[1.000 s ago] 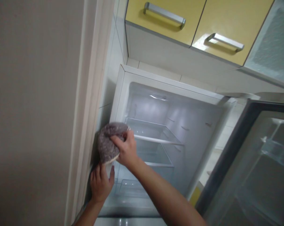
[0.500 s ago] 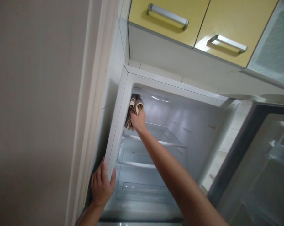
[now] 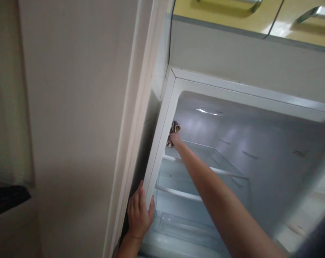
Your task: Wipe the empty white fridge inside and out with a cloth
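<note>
My right hand (image 3: 175, 139) is closed round a bunched brown-and-cream cloth (image 3: 175, 127), deep inside the refrigerator (image 3: 232, 86). The cloth is against the inner left wall, above the upper glass shelf (image 3: 227, 172); its far side is hidden. Lower down, my left hand (image 3: 140, 215) lies on the left outer edge of the refrigerator's frame. Its fingers stretch along the side and the thumb is apart on the front rim.
A lower shelf (image 3: 181, 192) and a clear drawer (image 3: 184, 224) are below. Yellow cabinets (image 3: 229, 19) hang overhead. A pale door panel (image 3: 79, 125) stands close on the left. The refrigerator's open door, dark and blurred, is at lower right.
The view has turned, so the refrigerator appears farther right. My right hand has reached deeper inside with the cloth, along the left wall. My left hand stays on the frame's edge.
</note>
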A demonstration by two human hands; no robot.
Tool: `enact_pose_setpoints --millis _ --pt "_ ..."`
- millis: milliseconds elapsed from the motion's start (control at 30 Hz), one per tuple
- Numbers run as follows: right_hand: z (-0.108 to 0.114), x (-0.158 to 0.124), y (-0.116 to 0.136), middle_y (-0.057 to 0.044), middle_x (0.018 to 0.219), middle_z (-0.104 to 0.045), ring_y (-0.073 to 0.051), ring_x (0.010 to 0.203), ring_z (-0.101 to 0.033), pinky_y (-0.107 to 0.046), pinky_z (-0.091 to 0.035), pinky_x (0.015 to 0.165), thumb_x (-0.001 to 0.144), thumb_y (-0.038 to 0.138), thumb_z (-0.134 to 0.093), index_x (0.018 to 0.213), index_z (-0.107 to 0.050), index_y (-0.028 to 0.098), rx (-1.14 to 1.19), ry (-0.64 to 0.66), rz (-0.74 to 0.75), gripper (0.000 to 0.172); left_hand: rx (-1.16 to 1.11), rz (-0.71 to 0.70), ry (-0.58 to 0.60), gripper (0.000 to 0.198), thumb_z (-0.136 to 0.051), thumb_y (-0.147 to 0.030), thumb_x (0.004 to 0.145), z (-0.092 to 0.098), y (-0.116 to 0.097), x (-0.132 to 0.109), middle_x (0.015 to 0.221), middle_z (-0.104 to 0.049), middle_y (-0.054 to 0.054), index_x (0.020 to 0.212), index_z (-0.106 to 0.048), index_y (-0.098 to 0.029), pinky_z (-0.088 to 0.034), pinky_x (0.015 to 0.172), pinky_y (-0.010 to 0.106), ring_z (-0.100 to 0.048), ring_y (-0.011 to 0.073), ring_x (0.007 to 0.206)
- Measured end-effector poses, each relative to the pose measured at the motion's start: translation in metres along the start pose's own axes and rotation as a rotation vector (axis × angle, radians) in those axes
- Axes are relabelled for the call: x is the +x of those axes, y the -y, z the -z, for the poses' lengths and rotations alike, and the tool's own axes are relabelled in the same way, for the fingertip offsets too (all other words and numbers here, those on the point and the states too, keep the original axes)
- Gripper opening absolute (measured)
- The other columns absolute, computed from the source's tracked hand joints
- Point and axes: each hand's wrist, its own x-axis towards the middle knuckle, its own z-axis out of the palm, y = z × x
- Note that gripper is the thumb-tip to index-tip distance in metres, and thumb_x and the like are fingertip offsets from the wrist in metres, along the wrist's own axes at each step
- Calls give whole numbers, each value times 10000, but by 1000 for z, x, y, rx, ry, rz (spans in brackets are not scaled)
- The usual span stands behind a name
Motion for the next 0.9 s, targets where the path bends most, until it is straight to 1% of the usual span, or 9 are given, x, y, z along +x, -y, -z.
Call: enact_pose_setpoints --millis 100,200,267,367,433,467,633,767,900 --pt "30 -41 -5 -74 1036 -790 -184 924 -750 -297 -635 852 970 271 -617 1227 -704 154 -42 80 15 296 -2 -3 2 981 -788 -253 936 2 1 2 1287 -749 265 1717 -222 -77 -620 871 425 -760 333 1085" --pt "76 -88 3 -29 1174 -793 -175 1049 -733 -272 -601 957 966 246 -648 1274 -724 203 -203 251 152 320 8 0 -9 966 -795 -299 932 1 3 1 1263 -747 264 1702 -253 -80 -615 854 431 -764 332 1030" --pt "109 -114 15 -26 1165 -795 -193 1097 -720 -276 -567 1013 928 153 -645 1255 -749 215 -443 386 258 349 -15 8 10 921 -788 -327 936 -2 5 -2 1298 -731 266 1678 -298 -88 -620 876 443 -762 339 1062" --pt "155 -140 29 -61 1207 -782 -243 1199 -695 -305 -534 1053 896 133 -678 1310 -756 275 -1038 485 309 444 -74 66 62 818 -760 -377 945 -6 8 -8 1321 -712 269 1611 -388 -82 -624 908 477 -752 349 1095" --pt "183 -153 30 -93 1268 -760 -275 1231 -690 -327 -549 1017 951 235 -683 1350 -748 313 -1355 468 248 412 -100 121 97 770 -736 -421 946 -8 10 -12 1292 -709 273 1559 -438 -62 -620 909 502 -742 356 1083" --pt "197 -160 28 -111 1270 -757 -290 1211 -701 -338 -562 984 969 277 -678 1332 -762 306 -1425 442 190 373 -109 140 113 762 -727 -439 944 -9 11 -13 1282 -706 277 1540 -452 -52 -617 908 512 -735 359 1079" --pt "253 -196 10 -235 1241 -739 -339 1175 -707 -384 -571 935 988 211 -623 1187 -820 149 -1563 301 -58 287 -121 157 171 811 -720 -474 936 -10 15 -14 1311 -682 313 1541 -439 -13 -619 897 544 -724 389 1090" --pt "259 -211 6 -256 1313 -707 -332 1262 -652 -397 -532 995 1015 167 -564 1205 -819 145 -1609 219 -103 319 -96 108 200 867 -701 -479 952 -11 16 -13 1325 -662 355 1566 -379 41 -622 887 568 -716 431 1116" --pt "260 -198 23 -268 1267 -718 -339 1246 -614 -434 -483 1016 1027 149 -519 1135 -831 128 -1636 119 -59 331 -117 124 214 876 -707 -484 946 -13 19 -16 1332 -658 346 1574 -376 29 -624 888 570 -716 432 1120"
